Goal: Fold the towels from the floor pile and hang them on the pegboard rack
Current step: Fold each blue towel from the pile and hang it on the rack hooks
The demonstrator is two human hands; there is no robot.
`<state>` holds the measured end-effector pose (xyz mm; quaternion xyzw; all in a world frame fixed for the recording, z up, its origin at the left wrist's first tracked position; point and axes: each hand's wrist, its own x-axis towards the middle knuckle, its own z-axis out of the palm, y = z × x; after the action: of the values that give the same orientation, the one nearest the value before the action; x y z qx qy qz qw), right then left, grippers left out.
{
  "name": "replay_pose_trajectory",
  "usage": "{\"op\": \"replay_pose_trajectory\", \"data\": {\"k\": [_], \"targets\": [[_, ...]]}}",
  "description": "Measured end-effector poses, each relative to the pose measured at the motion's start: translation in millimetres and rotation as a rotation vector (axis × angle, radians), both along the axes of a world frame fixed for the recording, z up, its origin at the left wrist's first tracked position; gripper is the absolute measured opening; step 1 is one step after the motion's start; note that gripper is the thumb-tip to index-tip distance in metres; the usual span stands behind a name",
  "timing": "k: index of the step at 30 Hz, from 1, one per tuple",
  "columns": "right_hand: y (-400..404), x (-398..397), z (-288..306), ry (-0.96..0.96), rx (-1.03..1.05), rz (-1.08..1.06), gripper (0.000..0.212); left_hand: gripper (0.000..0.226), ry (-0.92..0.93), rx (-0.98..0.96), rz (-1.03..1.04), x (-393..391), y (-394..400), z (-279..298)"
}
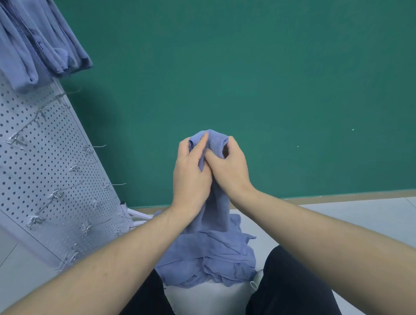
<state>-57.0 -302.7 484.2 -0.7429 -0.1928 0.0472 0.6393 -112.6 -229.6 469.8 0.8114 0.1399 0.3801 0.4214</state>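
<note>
You held one towel (210, 145) up above the pile (210, 257), your left hand (191, 175) and right hand (228, 168) both curled tight around its bunched top, likely hunting for an edge before folding.

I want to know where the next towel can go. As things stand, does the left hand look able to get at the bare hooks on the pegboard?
Probably not yet: the left hand grips the towel together with the right hand. The way to the hooks on the pegboard looks open otherwise.
</note>
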Motion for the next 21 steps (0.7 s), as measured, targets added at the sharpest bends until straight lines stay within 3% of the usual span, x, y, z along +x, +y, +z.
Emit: {"op": "replay_pose_trajectory", "data": {"k": [6,9,12,15,18,20,21], "targets": [[-4.0,-5.0,3.1,-0.089,-0.028,0.09,0.018,0.046,-0.032,-0.239,-0.065,-0.9,0.8,0.6],[-7.5,-7.1,7.8,-0.15,-0.12,0.18,0.043,0.043,-0.036,-0.411,-0.047,-1.0,3.9,6.6],[-10.2,-8.0,4.4,-0.136,-0.173,0.284,0.052,0.046,-0.031,-0.529,-0.051,-0.3,9.8,10.5],[-14.0,-7.9,2.1,0.048,-0.085,0.385,0.039,0.026,-0.052,-0.669,-0.054,3.5,16.3,9.0],[-18.6,0.6,-2.0,0.04,0.024,0.297,0.023,0.013,-0.081,-0.87,-0.089,4.6,18.9,14.8],[-22.0,9.8,-6.3,-0.003,0.035,0.19,0.01,0.015,-0.079,-0.859,-0.091,5.0,23.1,18.3],[-24.0,13.1,-8.0,-0.024,0.011,0.16,0.017,0.016,-0.074,-0.841,-0.107,4.7,25.4,19.9]]}}
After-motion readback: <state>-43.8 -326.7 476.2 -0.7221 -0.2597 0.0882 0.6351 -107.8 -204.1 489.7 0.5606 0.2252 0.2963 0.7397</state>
